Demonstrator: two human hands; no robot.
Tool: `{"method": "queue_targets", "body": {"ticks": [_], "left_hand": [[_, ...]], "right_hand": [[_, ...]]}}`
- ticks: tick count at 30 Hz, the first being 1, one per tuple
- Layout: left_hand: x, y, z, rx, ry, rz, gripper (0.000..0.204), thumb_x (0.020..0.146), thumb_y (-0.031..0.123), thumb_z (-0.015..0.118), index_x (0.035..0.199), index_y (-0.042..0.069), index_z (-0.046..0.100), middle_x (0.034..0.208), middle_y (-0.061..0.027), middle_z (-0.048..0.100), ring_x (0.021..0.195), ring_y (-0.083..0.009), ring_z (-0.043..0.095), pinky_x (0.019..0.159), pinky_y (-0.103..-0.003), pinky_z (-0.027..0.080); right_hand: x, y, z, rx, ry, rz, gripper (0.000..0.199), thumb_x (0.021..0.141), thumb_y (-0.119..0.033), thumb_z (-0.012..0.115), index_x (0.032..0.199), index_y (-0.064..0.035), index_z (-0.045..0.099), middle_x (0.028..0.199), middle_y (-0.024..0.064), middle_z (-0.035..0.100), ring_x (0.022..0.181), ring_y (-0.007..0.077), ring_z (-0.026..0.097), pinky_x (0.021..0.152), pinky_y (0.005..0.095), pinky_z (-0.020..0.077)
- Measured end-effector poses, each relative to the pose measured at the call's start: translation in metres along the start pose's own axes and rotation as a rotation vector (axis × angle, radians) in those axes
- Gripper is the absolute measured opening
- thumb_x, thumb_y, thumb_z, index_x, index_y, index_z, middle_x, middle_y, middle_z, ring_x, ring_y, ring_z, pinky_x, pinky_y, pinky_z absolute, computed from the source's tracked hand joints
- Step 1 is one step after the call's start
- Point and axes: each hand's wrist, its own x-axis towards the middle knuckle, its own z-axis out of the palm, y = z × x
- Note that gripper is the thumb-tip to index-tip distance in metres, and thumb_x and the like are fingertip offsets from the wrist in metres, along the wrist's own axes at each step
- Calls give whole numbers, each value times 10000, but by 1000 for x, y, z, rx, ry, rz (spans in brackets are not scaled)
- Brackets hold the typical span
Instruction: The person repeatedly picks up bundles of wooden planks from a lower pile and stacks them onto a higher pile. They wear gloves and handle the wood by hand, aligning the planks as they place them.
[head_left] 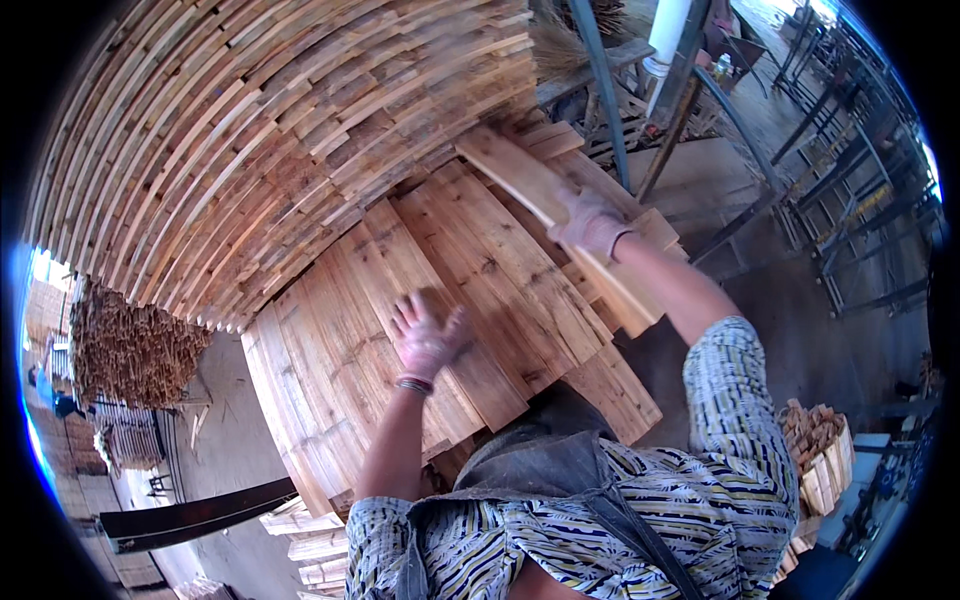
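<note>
Several wooden boards point(330, 350) lie side by side in front of me, their far ends against a tall stack of planks. My left hand point(430, 340), in a pale pinkish glove, is spread over these boards with its fingers apart and holds nothing. On the right, my gloved right hand point(592, 225) grips a wooden plank point(515, 175) by its edge. This plank is tilted above the other boards on that side, and its near end points toward me. Slight blur covers the right hand, and some of its fingers are hidden.
The tall plank stack point(300, 130) rises at the far side and left. A blue metal post point(603, 90) and frames point(850, 200) stand to the right. A dark beam point(200, 515) juts out at lower left. A bin of wood pieces point(820, 465) sits at lower right.
</note>
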Motion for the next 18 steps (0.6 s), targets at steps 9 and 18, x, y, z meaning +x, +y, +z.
{"method": "queue_targets", "body": {"ticks": [9, 18], "left_hand": [[-19, 8, 11, 27, 8, -70, 1034, 861, 702, 580, 1573, 14, 281, 1623, -319, 225, 1539, -444, 147, 1262, -501, 54], [-100, -1, 11, -362, 92, -13, 899, 851, 571, 657, 1482, -17, 403, 1580, -305, 303, 1510, -472, 206, 1250, -546, 147]], "right_hand": [[32, 39, 18, 59, 102, -2, 786, 863, -486, 654, 1536, -167, 403, 1472, 270, 497, 1366, 396, 478, 1125, 442, 403], [-29, 67, 88, -250, 231, -220, 666, 982, -491, 517, 1492, -71, 435, 1474, 253, 475, 1355, 431, 456, 1132, 470, 382]]}}
